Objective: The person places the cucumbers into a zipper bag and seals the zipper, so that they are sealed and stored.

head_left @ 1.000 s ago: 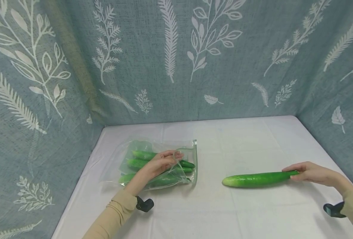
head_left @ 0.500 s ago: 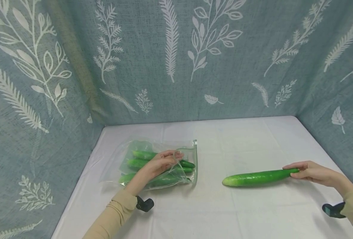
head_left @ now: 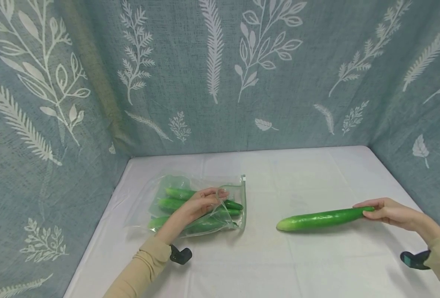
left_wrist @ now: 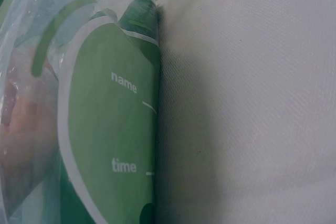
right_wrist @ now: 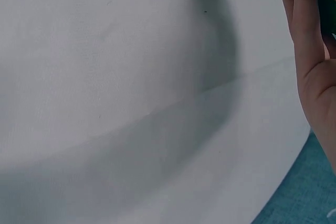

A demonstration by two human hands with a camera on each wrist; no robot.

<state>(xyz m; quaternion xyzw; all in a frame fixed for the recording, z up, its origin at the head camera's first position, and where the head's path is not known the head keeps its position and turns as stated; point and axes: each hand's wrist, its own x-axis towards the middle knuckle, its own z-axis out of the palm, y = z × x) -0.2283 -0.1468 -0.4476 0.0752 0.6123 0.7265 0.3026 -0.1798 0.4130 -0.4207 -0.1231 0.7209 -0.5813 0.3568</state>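
Note:
A clear plastic zip bag [head_left: 142, 211] lies on the left of the table, with several green cucumbers [head_left: 169, 203] inside. My left hand [head_left: 199, 205] holds the upper layer of the bag near its mouth, which faces right. In the left wrist view, the green printed patch [left_wrist: 113, 124] on the bag reads "name" and "time", and the fingers [left_wrist: 29, 114] show dimly through the plastic. On the right, my right hand [head_left: 393, 213] grips a long cucumber [head_left: 324, 219] by its darker narrow end. That end is raised, while the pale tip stays low near the table.
A white cloth [head_left: 264, 265] covers the table. Blue-green curtains [head_left: 220, 82] with white leaf prints stand behind it and at both sides. Dark wrist cameras [head_left: 180, 255] stick out from under both beige sleeves [head_left: 142, 265].
My right hand has lifted the held end of the cucumber slightly, so it tilts more, with the pale tip staying low. The left hand and the bag have not moved.

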